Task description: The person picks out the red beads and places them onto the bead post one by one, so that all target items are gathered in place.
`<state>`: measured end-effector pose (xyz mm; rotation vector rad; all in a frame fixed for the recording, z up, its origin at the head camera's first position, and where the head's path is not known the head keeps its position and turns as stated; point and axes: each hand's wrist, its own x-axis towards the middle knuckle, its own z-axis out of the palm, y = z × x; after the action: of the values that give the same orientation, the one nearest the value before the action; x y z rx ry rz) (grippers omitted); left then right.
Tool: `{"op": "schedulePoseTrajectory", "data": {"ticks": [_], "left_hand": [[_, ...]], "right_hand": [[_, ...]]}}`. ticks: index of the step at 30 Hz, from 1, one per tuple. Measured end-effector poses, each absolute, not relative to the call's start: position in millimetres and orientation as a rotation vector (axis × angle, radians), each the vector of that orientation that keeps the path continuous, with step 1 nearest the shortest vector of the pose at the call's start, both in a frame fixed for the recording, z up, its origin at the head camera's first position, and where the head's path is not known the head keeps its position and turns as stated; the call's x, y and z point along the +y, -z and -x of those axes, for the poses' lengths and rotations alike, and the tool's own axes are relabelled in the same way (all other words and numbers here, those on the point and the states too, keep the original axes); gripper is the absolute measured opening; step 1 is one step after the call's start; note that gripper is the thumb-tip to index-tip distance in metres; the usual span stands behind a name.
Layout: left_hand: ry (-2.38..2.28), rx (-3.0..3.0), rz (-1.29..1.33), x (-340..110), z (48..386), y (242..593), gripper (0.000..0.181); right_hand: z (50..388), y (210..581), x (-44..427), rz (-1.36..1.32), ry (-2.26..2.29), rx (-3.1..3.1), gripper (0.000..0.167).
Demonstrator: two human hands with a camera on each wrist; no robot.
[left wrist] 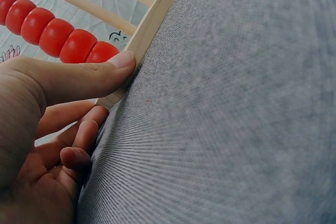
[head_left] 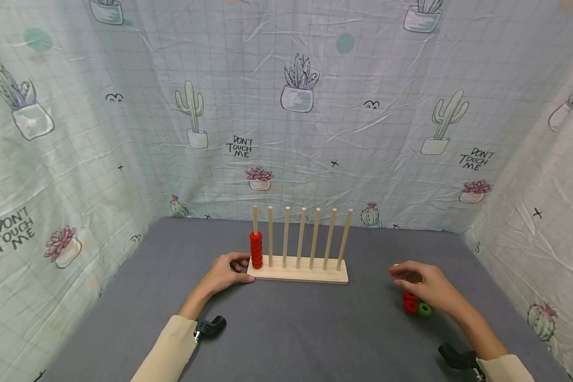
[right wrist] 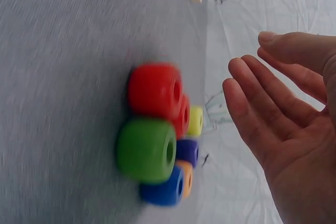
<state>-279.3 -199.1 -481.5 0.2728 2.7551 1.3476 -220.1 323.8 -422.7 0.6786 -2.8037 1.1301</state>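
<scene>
A wooden peg stand (head_left: 296, 273) with several upright rods stands at mid-table. Red beads (head_left: 256, 249) are stacked on its leftmost rod. My left hand (head_left: 222, 273) holds the left end of the base, the thumb (left wrist: 123, 60) on its front edge and the other fingers around the corner. To the right, my right hand (head_left: 430, 286) hovers with nothing in it, its fingers loosely extended. Near it lie loose beads: red (right wrist: 155, 90), green (right wrist: 147, 150), blue (right wrist: 163, 190), purple (right wrist: 188, 150), orange (right wrist: 186, 177) and yellow (right wrist: 195, 120). From the head view, that hand hides some of them.
A grey cloth (head_left: 305, 329) covers the table. Behind and at both sides hangs a pale curtain (head_left: 334, 127) printed with cacti. Each wrist carries a black camera mount, one on the left (head_left: 211, 327) and one on the right (head_left: 458, 358).
</scene>
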Motion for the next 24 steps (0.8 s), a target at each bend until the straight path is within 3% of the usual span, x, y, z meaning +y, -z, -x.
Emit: {"op": "schedulePoseTrajectory", "data": {"ticks": [12, 24], "left_hand": [[-1.35, 2.766, -0.292, -200.6, 279.8, 483.1, 0.069], [-1.353, 2.759, -0.267, -199.7, 281.3, 483.5, 0.068]], "right_hand": [[216.3, 423.4, 354.0, -0.534, -1.01, -2.894, 0.027], [218.7, 434.4, 362.7, -0.701, -0.973, -2.928, 0.023]]}}
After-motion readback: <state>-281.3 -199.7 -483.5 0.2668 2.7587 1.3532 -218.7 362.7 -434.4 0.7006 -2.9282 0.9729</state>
